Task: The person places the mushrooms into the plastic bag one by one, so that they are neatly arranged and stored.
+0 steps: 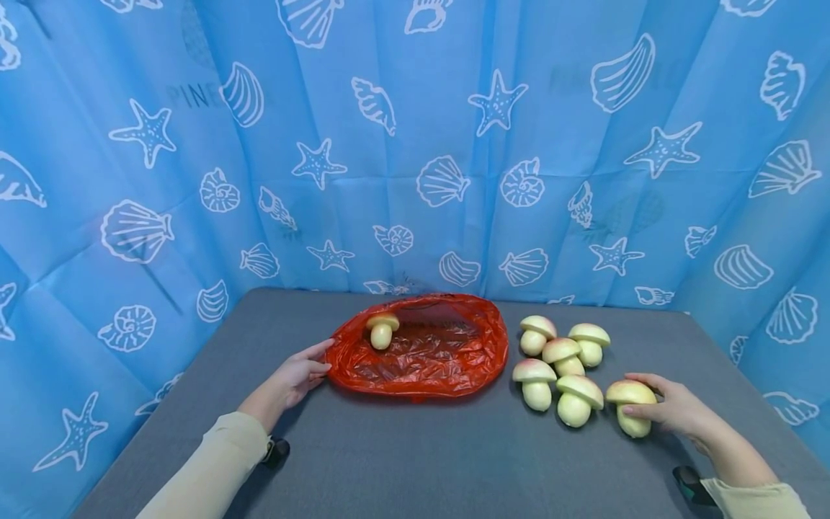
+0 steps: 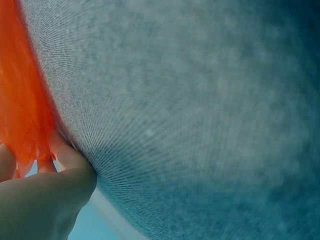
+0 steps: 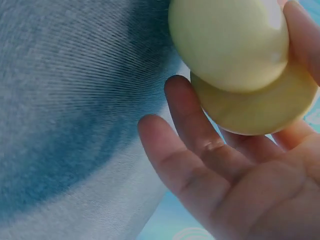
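A red plastic bag (image 1: 421, 386) lies with its mouth spread wide on the table, and one toy mushroom (image 1: 381, 335) sits inside near its left side. My left hand (image 1: 301, 373) pinches the bag's left rim; in the left wrist view the orange-looking film (image 2: 25, 100) runs between thumb and fingers. At the right, my right hand (image 1: 677, 409) grips a yellowish mushroom (image 1: 632, 407) with a pink-tinged cap, thumb on the near side and fingers over the cap. The right wrist view shows its pale rounded stem (image 3: 230, 45) close up, with two fingers extended away from it.
Several more mushrooms (image 1: 573, 400) stand in a cluster between the bag and my right hand. The grey cloth-covered table (image 1: 415, 454) ends at a blue curtain (image 1: 415, 144) printed with shells and starfish, which surrounds the back and sides.
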`<state>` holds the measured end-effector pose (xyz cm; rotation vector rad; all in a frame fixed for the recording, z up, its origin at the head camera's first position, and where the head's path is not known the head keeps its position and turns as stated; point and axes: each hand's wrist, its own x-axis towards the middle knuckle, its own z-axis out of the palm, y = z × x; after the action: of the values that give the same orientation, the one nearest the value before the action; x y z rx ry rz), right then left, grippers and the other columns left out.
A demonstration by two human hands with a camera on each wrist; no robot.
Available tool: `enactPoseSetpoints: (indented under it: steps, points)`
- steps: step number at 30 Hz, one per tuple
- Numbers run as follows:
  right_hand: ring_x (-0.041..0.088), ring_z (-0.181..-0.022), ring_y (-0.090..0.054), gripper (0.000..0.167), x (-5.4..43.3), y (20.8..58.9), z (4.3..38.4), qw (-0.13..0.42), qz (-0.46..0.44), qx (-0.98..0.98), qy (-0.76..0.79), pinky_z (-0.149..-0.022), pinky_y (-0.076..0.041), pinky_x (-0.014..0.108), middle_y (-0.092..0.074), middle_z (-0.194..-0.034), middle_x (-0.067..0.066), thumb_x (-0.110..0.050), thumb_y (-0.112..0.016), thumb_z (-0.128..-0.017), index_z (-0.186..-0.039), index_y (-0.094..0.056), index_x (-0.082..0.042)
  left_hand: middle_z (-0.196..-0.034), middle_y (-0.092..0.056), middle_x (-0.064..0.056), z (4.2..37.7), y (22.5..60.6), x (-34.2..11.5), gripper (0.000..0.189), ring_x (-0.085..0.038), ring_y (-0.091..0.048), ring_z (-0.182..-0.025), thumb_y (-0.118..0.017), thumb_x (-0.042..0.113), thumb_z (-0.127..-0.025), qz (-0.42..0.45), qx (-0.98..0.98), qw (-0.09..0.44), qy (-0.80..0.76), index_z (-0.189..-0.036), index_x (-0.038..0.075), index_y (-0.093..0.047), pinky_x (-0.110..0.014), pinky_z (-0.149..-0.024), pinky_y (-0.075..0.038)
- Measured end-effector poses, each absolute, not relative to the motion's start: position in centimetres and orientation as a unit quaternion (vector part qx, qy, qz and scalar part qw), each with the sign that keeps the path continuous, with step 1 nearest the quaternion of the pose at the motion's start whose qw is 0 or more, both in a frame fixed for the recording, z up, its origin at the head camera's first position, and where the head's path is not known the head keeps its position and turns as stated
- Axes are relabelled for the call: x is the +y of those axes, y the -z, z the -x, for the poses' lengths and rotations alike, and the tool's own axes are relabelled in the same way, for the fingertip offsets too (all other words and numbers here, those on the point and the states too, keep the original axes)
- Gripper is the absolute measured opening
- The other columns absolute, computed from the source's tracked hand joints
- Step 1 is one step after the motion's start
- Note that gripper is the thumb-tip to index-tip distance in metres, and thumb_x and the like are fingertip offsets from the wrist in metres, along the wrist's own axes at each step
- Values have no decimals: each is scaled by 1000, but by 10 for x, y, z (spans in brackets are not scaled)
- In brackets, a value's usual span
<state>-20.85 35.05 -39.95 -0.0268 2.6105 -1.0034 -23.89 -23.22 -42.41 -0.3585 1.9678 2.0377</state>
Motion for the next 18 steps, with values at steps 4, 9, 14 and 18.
enactPoseSetpoints:
  steps: [4, 9, 14, 18]
  points:
    - [54, -113, -45, 86, 349, 395, 207, 169, 1, 914, 369, -75, -54, 46, -24, -135, 47, -36, -69, -90, -143, -24, 15, -158, -23, -18, 240, 426, -233, 59, -34, -37, -135, -46, -3, -97, 122, 683, 147, -705, -152, 11, -33, -50, -111, -27]
    - [40, -105, -54, 81, 347, 388, 205, 161, 5, 909, 385, -74, -54, 42, -33, -131, 46, -30, -66, -93, -144, -21, 16, -157, -24, -19, 241, 427, -233, 58, -35, -37, -135, -46, -3, -97, 125, 684, 145, -704, -152, 11, -33, -50, -111, -27]
    - [38, -106, -55, 80, 345, 380, 203, 148, 7, 907, 394, -74, -54, 41, -34, -133, 45, -29, -65, -94, -145, -21, 14, -157, -23, -21, 239, 427, -233, 58, -35, -38, -133, -46, -4, -97, 117, 685, 143, -704, -152, 10, -33, -51, -111, -27]
    - [37, -106, -56, 82, 343, 374, 202, 145, 7, 900, 411, -76, -54, 43, -32, -134, 45, -30, -64, -94, -147, -18, 13, -157, -22, -21, 238, 427, -233, 58, -35, -38, -133, -46, -4, -97, 116, 685, 143, -705, -152, 10, -33, -51, -111, -27]
